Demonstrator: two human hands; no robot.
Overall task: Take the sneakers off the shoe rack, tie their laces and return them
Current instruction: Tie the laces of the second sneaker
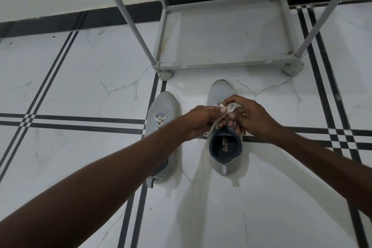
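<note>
Two light grey sneakers stand side by side on the tiled floor, toes pointing toward the shoe rack. The right sneaker (221, 147) has a dark blue lining, and its white laces (225, 111) are pinched between both hands above its tongue. My left hand (203, 121) grips one lace strand, whose loose end hangs down beside the shoe's collar. My right hand (249, 117) holds the other strand with thumb and fingers. The left sneaker (161, 112) lies partly under my left forearm, with its white laces visible across the top.
The grey shoe rack (223, 64) stands on castors just beyond the sneakers, its bottom shelf bare. Its thin poles rise at the corners. A white wall with a black skirting runs behind it. The floor is white marble tile with dark stripes.
</note>
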